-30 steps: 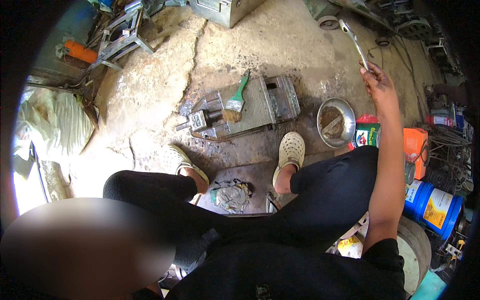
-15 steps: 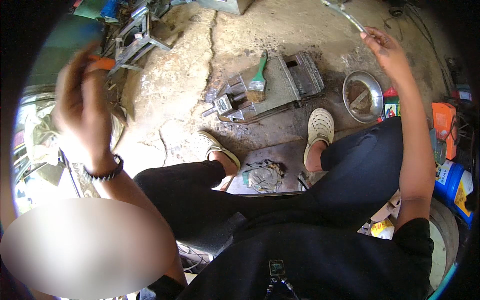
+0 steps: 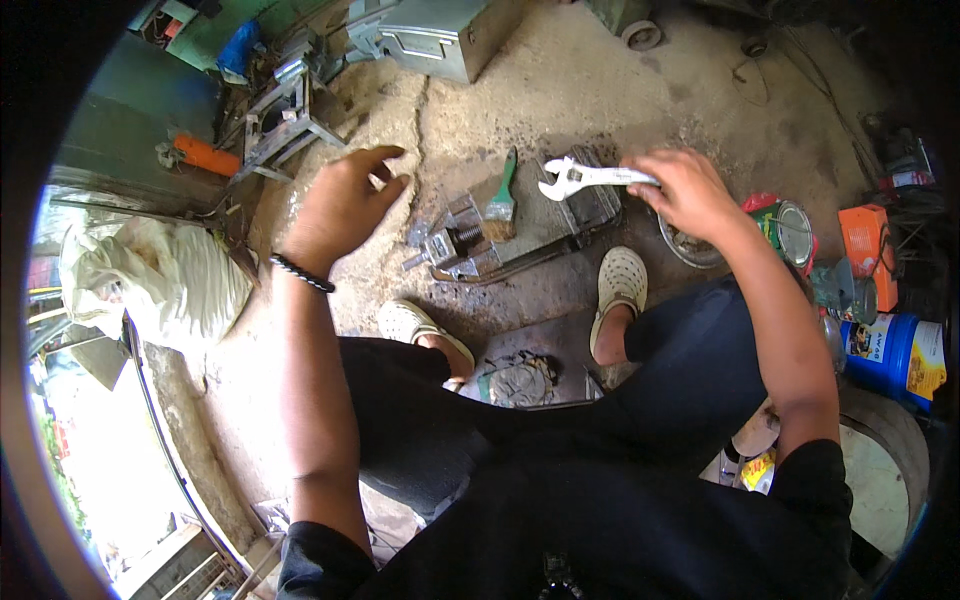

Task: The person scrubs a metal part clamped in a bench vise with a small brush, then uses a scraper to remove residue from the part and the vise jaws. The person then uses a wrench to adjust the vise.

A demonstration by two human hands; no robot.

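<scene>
An adjustable wrench (image 3: 600,177) is in my right hand (image 3: 690,195), its fingers closed round the handle and its jaw end pointing left. Beneath the wrench, a grey metal machine vise (image 3: 545,218) lies on the floor, its screw at the left end. Across the vise rests a paintbrush (image 3: 504,190) with a green handle, bristles toward me. My left hand (image 3: 340,205) hangs in the air left of the vise, thumb and fingers apart, holding nothing. Partly hidden by my right forearm is a round metal bowl (image 3: 668,238).
A crumpled rag (image 3: 520,383) lies between my feet. At the back stand a metal box (image 3: 430,40) and a small metal stand (image 3: 290,125). A white sack (image 3: 165,280) is at left. An orange case (image 3: 863,240) and a blue bucket (image 3: 890,355) stand at right.
My right hand has brought the wrench down and left, over the vise. My left hand has moved right, toward the middle. The view has shifted, showing more of the far floor.
</scene>
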